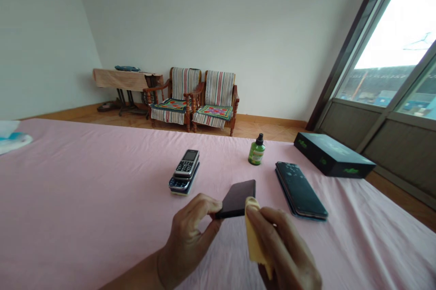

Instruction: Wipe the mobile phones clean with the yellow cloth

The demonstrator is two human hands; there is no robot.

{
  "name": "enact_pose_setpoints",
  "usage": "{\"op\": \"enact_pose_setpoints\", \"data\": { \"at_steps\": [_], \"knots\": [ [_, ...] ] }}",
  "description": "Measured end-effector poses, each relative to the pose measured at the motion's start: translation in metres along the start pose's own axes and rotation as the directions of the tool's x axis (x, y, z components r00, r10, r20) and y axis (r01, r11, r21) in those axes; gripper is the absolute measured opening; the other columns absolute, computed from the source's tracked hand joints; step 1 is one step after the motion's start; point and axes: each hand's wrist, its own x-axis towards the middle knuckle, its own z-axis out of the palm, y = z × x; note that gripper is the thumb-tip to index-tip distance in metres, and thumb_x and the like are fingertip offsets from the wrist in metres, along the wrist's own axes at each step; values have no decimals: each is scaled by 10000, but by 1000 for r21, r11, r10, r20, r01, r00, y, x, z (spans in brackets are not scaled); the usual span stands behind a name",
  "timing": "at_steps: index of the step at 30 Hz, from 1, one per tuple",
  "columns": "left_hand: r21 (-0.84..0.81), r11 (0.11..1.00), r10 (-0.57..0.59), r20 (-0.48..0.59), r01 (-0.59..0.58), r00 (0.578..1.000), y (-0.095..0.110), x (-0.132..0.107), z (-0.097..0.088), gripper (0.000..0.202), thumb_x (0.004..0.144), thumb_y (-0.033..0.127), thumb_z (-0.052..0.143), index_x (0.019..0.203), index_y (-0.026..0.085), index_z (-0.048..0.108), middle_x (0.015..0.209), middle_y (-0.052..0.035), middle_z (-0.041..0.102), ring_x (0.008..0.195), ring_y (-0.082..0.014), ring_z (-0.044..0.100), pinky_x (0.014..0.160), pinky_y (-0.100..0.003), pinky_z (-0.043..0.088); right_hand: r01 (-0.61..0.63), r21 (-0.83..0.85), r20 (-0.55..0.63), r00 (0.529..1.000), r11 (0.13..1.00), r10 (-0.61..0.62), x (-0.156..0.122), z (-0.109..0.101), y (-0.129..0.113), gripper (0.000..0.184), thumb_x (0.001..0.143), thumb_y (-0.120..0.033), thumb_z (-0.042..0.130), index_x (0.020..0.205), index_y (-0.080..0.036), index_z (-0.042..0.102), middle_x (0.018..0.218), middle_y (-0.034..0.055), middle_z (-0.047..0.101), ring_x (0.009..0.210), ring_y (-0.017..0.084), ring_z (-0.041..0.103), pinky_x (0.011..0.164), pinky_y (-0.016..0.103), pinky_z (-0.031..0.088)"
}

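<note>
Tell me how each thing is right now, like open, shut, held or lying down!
Left hand, pinching the phone
Dark smartphone, held up, tilted
Yellow cloth, bunched against the phone
Right hand, gripping the cloth
Two keypad phones, stacked flat
Green bottle, upright, capped
Second smartphone, lying flat, spotty screen
Black box, shut, lying flat

Daylight entered through the overexposed window (pixel 391 22) at right; the wall (pixel 238 22) curved with wide-angle distortion toward the frame edges, shadows were soft, and fine detail was slightly blurred.
</note>
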Motion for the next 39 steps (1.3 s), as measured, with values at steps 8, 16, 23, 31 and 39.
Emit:
{"op": "enact_pose_setpoints", "data": {
  "at_steps": [8,16,23,31,39],
  "knots": [
    [-61,998,-32,0,32,999,7,3,3,108,875,74,602,907,171,636,792,-37,645,720,-157,649,660,-231,537,63,-37,-68,996,997,-65,1,8,-7,411,975,-167,457,1370,-240,541,1077,131,692,934,266,697,765,340,617],
    [-100,994,-42,-19,40,999,10,3,6,52,883,133,640,856,178,647,768,-31,664,699,-156,662,649,-230,546,188,-7,168,968,982,-184,21,4,-28,314,955,-99,476,1196,-170,664,978,116,743,791,225,727,676,277,618],
    [-80,997,-1,-16,-1,1000,8,4,3,69,870,104,635,854,171,639,767,-43,664,696,-163,667,644,-234,549,178,14,145,973,984,-178,14,9,-20,317,980,-116,381,1153,-121,646,909,130,716,791,213,696,676,283,605],
    [-81,997,-11,-14,10,1000,7,3,1,144,836,27,610,874,162,641,768,-50,652,702,-166,654,645,-246,543,52,36,127,990,998,-56,-11,6,3,478,959,-97,399,1427,-187,432,1184,160,579,1109,275,580,886,391,537],
    [-42,999,-29,-11,29,1000,10,1,2,185,802,-1,595,857,172,626,759,-36,652,690,-154,662,640,-231,545,-103,153,77,993,983,92,7,7,1,356,890,-67,441,1199,-184,573,1028,106,594,914,203,627,749,279,546]
  ]
}}
